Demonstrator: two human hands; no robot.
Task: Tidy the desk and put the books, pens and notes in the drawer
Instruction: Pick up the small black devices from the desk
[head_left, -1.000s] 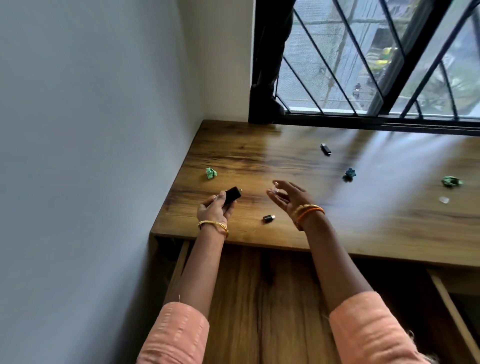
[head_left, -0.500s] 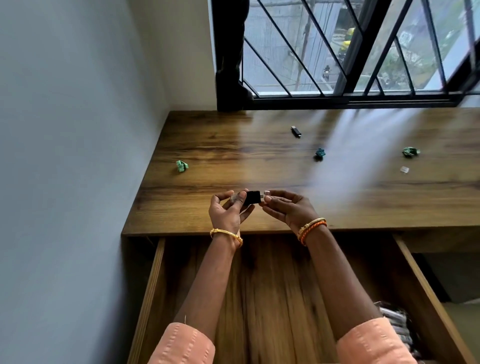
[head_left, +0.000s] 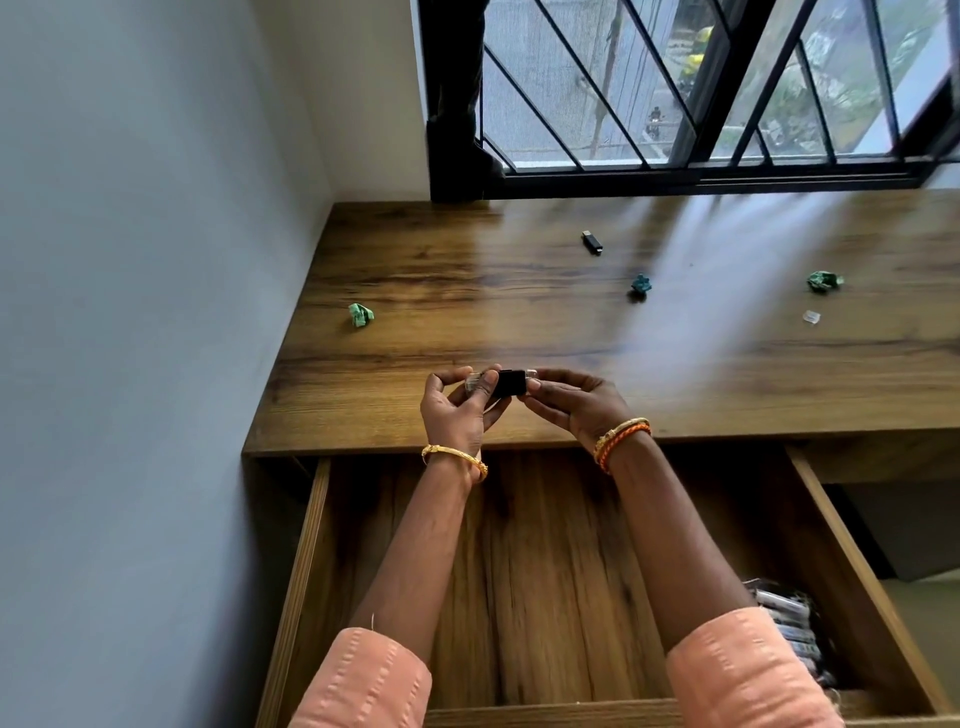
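Hands meet over the front edge of the desk (head_left: 519, 332), and both pinch one small black thing (head_left: 508, 383) with a clear bit at each end. I cannot tell what it is. The left hand (head_left: 460, 410) holds the left end with its thumb and curled fingers. The right hand (head_left: 576, 402) holds the right end with its fingertips. The small thing is up in the air, just above the wood.

Under the hands, the drawer (head_left: 815, 499) is pulled open. At its right side lies a pile of small packets (head_left: 789, 623), partly hidden by the right sleeve.

On the desk lie other little things, well apart from each other. A green paper ball (head_left: 360, 315) sits to the left. A dark blue-green paper ball (head_left: 640, 285) sits near the middle. Another green paper ball (head_left: 824, 281) sits far to the right, with a tiny clear piece (head_left: 811, 317) near it. A small black stick (head_left: 591, 242) lies farther back, near the window (head_left: 675, 88).

A gold bangle (head_left: 457, 457) is on the left wrist. Orange and gold bangles (head_left: 621, 436) are on the right wrist. Both sleeves are peach.
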